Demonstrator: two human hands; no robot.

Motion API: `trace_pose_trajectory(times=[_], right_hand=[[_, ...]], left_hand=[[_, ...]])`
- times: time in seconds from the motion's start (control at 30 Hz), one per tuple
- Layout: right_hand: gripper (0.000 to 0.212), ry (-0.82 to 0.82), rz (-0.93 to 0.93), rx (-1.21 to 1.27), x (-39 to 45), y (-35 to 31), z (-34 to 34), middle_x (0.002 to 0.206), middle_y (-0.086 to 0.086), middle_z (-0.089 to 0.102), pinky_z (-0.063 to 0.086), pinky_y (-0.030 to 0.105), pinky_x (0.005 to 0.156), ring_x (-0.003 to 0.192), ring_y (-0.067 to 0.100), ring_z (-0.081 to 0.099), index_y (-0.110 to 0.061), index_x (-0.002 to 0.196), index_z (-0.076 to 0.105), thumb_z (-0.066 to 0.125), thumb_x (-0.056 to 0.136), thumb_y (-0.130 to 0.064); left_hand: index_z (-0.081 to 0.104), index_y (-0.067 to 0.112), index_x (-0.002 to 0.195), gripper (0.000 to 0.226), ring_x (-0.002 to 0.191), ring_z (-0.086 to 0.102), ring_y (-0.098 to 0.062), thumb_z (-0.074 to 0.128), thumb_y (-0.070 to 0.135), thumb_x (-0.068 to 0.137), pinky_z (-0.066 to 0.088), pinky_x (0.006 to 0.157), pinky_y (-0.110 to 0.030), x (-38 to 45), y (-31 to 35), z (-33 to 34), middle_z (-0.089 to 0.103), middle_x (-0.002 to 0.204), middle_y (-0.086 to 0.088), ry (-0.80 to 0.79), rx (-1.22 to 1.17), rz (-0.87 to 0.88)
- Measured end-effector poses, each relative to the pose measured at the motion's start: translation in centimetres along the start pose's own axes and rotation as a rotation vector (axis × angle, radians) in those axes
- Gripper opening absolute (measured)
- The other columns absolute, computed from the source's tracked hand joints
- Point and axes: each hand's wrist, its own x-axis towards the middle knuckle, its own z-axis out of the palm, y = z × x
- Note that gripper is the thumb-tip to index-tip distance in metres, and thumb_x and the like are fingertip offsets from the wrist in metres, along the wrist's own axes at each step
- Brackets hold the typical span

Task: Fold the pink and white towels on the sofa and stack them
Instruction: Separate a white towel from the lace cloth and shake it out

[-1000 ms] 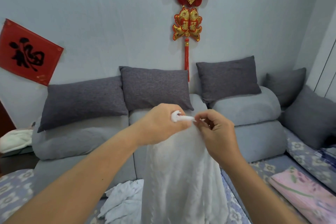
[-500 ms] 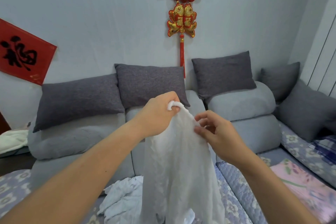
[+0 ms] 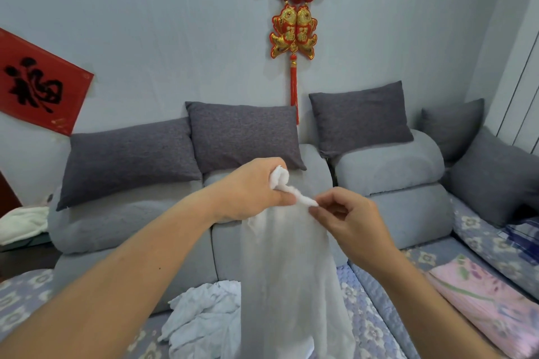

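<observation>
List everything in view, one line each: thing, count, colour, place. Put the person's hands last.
white towel: 1, white, held up, hanging before the sofa
crumpled white towel: 1, white, on the seat, lower left
pink towel: 1, pink, floral, folded on the right seat
sofa: 1, grey, against the wall
cushions: 5, dark grey, along the backrest
fish ornament: 1, red and gold, on the wall
red poster: 1, red, left wall
left hand: grips the towel's top edge
right hand: pinches the same edge

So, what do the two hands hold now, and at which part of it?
Both hold the white towel at its top edge: the left hand grips a bunched corner, the right hand pinches the edge beside it. The rest hangs down.
</observation>
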Motion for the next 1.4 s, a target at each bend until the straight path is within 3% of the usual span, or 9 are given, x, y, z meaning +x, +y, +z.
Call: trace_pose_trajectory(times=[0.27, 0.43, 0.7, 0.93, 1.07, 1.17, 1.23, 1.3, 1.4], right_hand=[[0.017, 0.287, -0.282, -0.255, -1.4, -0.4, 2.2, 0.086, -0.009, 0.065, 0.047, 0.023, 0.074, 0.082, 0.011, 0.058, -0.014, 0.082, 0.062, 0.072, 0.082, 0.000], [0.022, 0.113, 0.114, -0.038, -2.3, -1.0, 3.2, 0.066, -0.009, 0.056, 0.043, 0.027, 0.055, 0.060, 0.009, 0.051, -0.030, 0.084, 0.050, 0.065, 0.093, -0.017], [0.021, -0.195, 0.267, 0.036, -4.9, 1.4, 1.1, 0.063, -0.007, 0.049, 0.033, 0.023, 0.054, 0.058, 0.007, 0.042, -0.005, 0.080, 0.063, 0.073, 0.089, -0.021], [0.029, -0.197, 0.501, 0.569, -4.2, 0.3, 1.0, 0.075, 0.004, 0.063, 0.050, 0.030, 0.061, 0.067, 0.015, 0.060, -0.015, 0.072, 0.062, 0.062, 0.094, -0.034], [0.029, -0.225, 0.522, 0.619, -3.4, -0.4, 2.2, 0.094, 0.004, 0.069, 0.052, 0.037, 0.073, 0.083, 0.017, 0.063, -0.009, 0.098, 0.067, 0.063, 0.095, -0.037], [0.028, -0.189, 0.501, 0.680, -3.0, -1.1, 3.1, 0.106, 0.011, 0.074, 0.056, 0.044, 0.085, 0.093, 0.027, 0.070, -0.011, 0.108, 0.072, 0.063, 0.097, -0.036], [0.026, -0.194, 0.450, 0.634, -2.7, -1.3, 3.4, 0.100, 0.018, 0.074, 0.056, 0.050, 0.083, 0.088, 0.034, 0.070, -0.007, 0.102, 0.072, 0.068, 0.095, -0.032], [0.028, -0.122, 0.369, 0.460, -2.4, -1.3, 4.0, 0.077, 0.011, 0.063, 0.048, 0.041, 0.068, 0.069, 0.025, 0.057, -0.001, 0.089, 0.065, 0.068, 0.095, -0.029], [0.026, 0.138, -0.039, -0.229, -2.7, -0.5, 5.2, 0.090, -0.010, 0.059, 0.043, 0.032, 0.058, 0.062, 0.014, 0.051, -0.018, 0.080, 0.059, 0.056, 0.098, -0.036]], left_hand=[[0.036, 0.019, 0.067, 0.043, 0.048, 0.031, -0.006, 0.070, 0.024, 0.093, 0.027, 0.045, -0.018, -0.1, -0.2, 1.7, 0.034, 0.058, 0.009, 0.073, 0.083, 0.009], [0.033, 0.024, 0.067, 0.041, 0.054, 0.032, -0.010, 0.064, 0.021, 0.095, 0.027, 0.050, -0.022, 0.1, 0.5, 2.1, 0.039, 0.061, 0.007, 0.144, 0.191, 0.071], [0.038, 0.021, 0.067, 0.036, 0.057, 0.035, -0.008, 0.062, 0.012, 0.093, 0.029, 0.052, -0.025, 1.2, -2.8, 1.1, 0.044, 0.061, 0.007, 0.522, -0.038, -0.038], [0.040, 0.009, 0.073, 0.033, 0.079, 0.073, -0.005, 0.063, -0.003, 0.093, 0.046, 0.058, -0.014, 0.9, -3.1, 1.4, 0.070, 0.094, -0.029, 0.417, -0.457, -0.036], [0.041, 0.016, 0.068, 0.038, 0.090, 0.074, -0.025, 0.068, 0.003, 0.090, 0.045, 0.064, -0.028, 1.2, -3.1, 0.4, 0.066, 0.091, -0.032, 0.334, -0.338, 0.001], [0.041, 0.014, 0.066, 0.035, 0.066, 0.062, -0.024, 0.067, 0.003, 0.088, 0.039, 0.060, -0.028, 1.1, -2.4, -0.1, 0.060, 0.071, -0.016, 0.268, -0.146, 0.039], [0.041, 0.007, 0.068, 0.032, 0.055, 0.044, -0.014, 0.066, 0.002, 0.088, 0.034, 0.057, -0.024, 0.8, -1.6, -0.4, 0.048, 0.063, -0.007, 0.249, -0.094, 0.066], [0.041, 0.008, 0.070, 0.032, 0.070, 0.055, -0.039, 0.067, 0.006, 0.089, 0.038, 0.061, -0.032, 0.6, -1.3, -0.9, 0.053, 0.071, -0.022, 0.216, -0.126, 0.077], [0.041, 0.011, 0.069, 0.034, 0.088, 0.062, -0.049, 0.067, 0.004, 0.090, 0.037, 0.061, -0.027, 0.3, -1.0, -1.2, 0.051, 0.074, -0.023, 0.239, -0.165, 0.050]])
